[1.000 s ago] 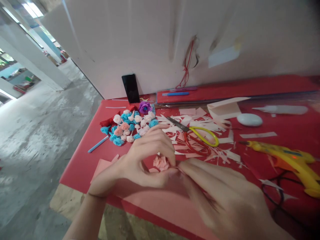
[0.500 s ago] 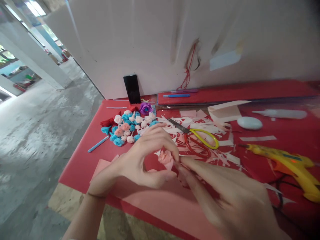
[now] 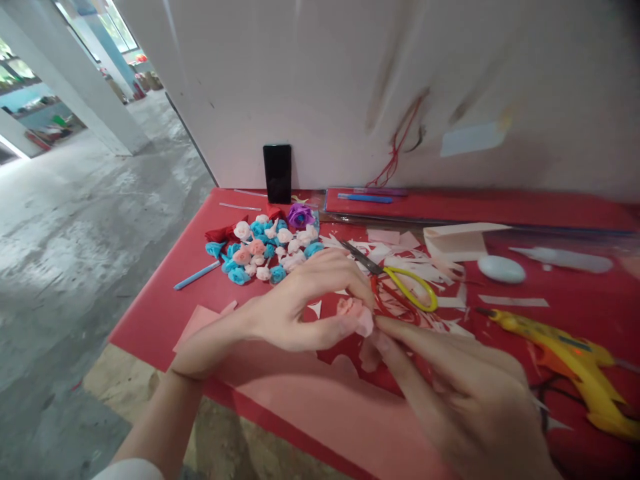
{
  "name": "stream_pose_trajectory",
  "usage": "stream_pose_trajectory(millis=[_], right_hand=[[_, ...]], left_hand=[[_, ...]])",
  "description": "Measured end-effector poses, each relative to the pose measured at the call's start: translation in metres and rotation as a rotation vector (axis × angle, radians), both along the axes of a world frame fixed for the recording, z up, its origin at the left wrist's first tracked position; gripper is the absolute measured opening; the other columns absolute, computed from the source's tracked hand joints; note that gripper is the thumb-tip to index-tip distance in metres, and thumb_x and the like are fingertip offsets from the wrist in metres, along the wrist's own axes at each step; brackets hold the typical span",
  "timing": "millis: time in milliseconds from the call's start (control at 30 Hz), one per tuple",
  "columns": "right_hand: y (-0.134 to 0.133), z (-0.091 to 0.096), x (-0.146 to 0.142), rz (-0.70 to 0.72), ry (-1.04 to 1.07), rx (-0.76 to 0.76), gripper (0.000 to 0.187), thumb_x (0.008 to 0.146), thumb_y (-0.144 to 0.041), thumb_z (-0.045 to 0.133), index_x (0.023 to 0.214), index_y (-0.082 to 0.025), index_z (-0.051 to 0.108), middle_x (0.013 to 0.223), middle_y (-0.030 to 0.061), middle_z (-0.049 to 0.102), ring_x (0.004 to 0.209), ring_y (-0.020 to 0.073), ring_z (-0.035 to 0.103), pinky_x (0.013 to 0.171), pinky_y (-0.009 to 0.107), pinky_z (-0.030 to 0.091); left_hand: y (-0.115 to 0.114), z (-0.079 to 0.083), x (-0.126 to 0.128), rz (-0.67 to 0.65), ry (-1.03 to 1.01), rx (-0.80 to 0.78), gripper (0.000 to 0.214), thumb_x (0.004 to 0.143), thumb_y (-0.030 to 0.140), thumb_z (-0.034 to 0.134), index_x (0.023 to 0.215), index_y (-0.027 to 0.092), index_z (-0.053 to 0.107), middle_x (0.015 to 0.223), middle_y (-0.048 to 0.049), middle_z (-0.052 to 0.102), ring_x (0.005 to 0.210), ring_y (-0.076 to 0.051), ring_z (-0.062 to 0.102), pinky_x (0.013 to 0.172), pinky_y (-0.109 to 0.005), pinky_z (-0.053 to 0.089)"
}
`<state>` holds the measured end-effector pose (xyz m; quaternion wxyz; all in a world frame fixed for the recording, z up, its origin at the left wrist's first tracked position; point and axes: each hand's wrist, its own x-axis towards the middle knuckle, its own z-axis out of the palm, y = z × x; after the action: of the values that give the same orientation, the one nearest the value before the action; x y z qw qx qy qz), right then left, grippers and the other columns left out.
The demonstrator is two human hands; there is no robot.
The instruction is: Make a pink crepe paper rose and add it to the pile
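Note:
Both hands meet over the near edge of a red table [image 3: 165,300]. My left hand [image 3: 295,307] is curled, thumb and fingers pinching a small pink paper rose [image 3: 356,315]. My right hand [image 3: 460,393] comes in from the lower right, its fingertips pressed against the same rose from below. A sheet of pink paper [image 3: 320,400] lies under both hands at the table's front edge. The right hand is a little blurred.
A pile of small blue, white, pink and purple paper roses [image 3: 265,250] lies at the left. Yellow-handled scissors [image 3: 400,280] rest among pink paper scraps. A yellow glue gun [image 3: 565,347], a white oval thing [image 3: 501,269], a blue stick [image 3: 196,275] and a black phone [image 3: 277,173] against the wall.
The rose has been lifted a little and turned between the fingers, and both hands shifted slightly right. The view has swung a bit to the left.

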<state>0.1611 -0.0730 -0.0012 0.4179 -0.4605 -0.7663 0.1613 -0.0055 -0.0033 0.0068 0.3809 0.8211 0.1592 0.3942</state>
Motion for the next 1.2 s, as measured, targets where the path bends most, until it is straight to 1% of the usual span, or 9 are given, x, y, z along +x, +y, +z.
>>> stream_pose_trajectory(millis=[133, 233, 333, 500, 700, 900, 1000, 1100, 1200], right_hand=[[0.006, 0.003, -0.001, 0.059, 0.158, -0.136, 0.024, 0.088, -0.014, 0.045, 0.068, -0.021, 0.057, 0.051, -0.0036, 0.061, 0.041, 0.0098, 0.056, 0.043, 0.019, 0.046], [0.011, 0.007, 0.001, 0.12, 0.179, -0.2, 0.027, 0.089, -0.017, 0.045, 0.065, -0.021, 0.055, 0.05, -0.0044, 0.058, 0.042, 0.0086, 0.055, 0.043, 0.017, 0.045], [0.014, 0.008, 0.005, 0.175, 0.094, -0.156, 0.026, 0.09, -0.015, 0.044, 0.067, -0.023, 0.055, 0.057, -0.0037, 0.061, 0.05, 0.0108, 0.06, 0.05, 0.019, 0.05], [0.016, 0.005, 0.01, 0.258, -0.045, -0.064, 0.027, 0.09, -0.011, 0.04, 0.073, -0.024, 0.056, 0.069, -0.0017, 0.067, 0.064, 0.0135, 0.064, 0.061, 0.023, 0.053], [0.017, 0.003, 0.01, 0.287, -0.116, -0.062, 0.031, 0.088, -0.01, 0.039, 0.066, -0.023, 0.056, 0.065, 0.0004, 0.065, 0.066, 0.0159, 0.066, 0.06, 0.025, 0.052], [0.018, 0.0, 0.012, 0.361, -0.078, -0.002, 0.028, 0.085, -0.006, 0.038, 0.073, -0.021, 0.058, 0.065, -0.0004, 0.063, 0.062, 0.0139, 0.059, 0.058, 0.024, 0.048], [0.016, -0.001, 0.013, 0.343, -0.113, -0.021, 0.026, 0.085, -0.005, 0.041, 0.069, -0.02, 0.055, 0.065, -0.0004, 0.061, 0.061, 0.0135, 0.057, 0.058, 0.024, 0.046], [0.015, 0.0, 0.013, 0.321, -0.111, -0.004, 0.028, 0.086, -0.006, 0.04, 0.068, -0.021, 0.056, 0.064, 0.0, 0.061, 0.063, 0.0143, 0.058, 0.058, 0.024, 0.046], [0.014, 0.004, 0.012, 0.308, -0.113, 0.037, 0.029, 0.086, -0.005, 0.039, 0.072, -0.021, 0.059, 0.065, 0.0, 0.063, 0.065, 0.0146, 0.06, 0.059, 0.024, 0.046]], left_hand=[[0.005, -0.004, -0.001, -0.019, -0.076, -0.041, 0.031, 0.091, 0.045, 0.048, 0.084, 0.016, 0.058, 0.081, -0.0053, 0.063, 0.079, -0.016, 0.057, 0.08, -0.032, 0.047], [0.009, -0.003, -0.004, -0.058, -0.103, -0.154, 0.024, 0.092, 0.037, 0.048, 0.09, 0.016, 0.06, 0.088, -0.0062, 0.064, 0.086, -0.016, 0.058, 0.082, -0.03, 0.048], [0.011, 0.001, -0.008, -0.144, -0.063, -0.258, 0.017, 0.091, 0.025, 0.052, 0.08, 0.017, 0.062, 0.082, -0.0045, 0.063, 0.084, -0.015, 0.06, 0.082, -0.028, 0.05], [0.011, 0.006, -0.012, -0.25, 0.044, -0.358, 0.011, 0.083, 0.02, 0.061, 0.073, 0.016, 0.061, 0.077, -0.0035, 0.062, 0.077, -0.014, 0.06, 0.077, -0.028, 0.051], [0.004, 0.009, -0.012, -0.224, 0.134, -0.473, 0.013, 0.077, 0.015, 0.07, 0.068, 0.016, 0.06, 0.074, -0.0013, 0.061, 0.076, -0.012, 0.057, 0.077, -0.026, 0.049], [0.001, 0.012, -0.011, -0.197, 0.233, -0.626, 0.012, 0.078, 0.019, 0.069, 0.069, 0.015, 0.063, 0.076, -0.0007, 0.06, 0.075, -0.012, 0.058, 0.076, -0.027, 0.047], [0.0, 0.012, -0.01, -0.177, 0.235, -0.606, 0.011, 0.077, 0.018, 0.07, 0.069, 0.015, 0.063, 0.075, 0.0001, 0.061, 0.073, -0.011, 0.057, 0.075, -0.026, 0.047], [-0.003, 0.012, -0.007, -0.127, 0.213, -0.5, 0.014, 0.075, 0.015, 0.071, 0.066, 0.014, 0.061, 0.071, 0.0005, 0.061, 0.074, -0.01, 0.056, 0.077, -0.024, 0.046], [-0.005, 0.011, -0.006, -0.028, 0.138, -0.382, 0.016, 0.075, 0.013, 0.072, 0.065, 0.014, 0.059, 0.071, 0.0006, 0.06, 0.073, -0.009, 0.054, 0.076, -0.023, 0.045]])
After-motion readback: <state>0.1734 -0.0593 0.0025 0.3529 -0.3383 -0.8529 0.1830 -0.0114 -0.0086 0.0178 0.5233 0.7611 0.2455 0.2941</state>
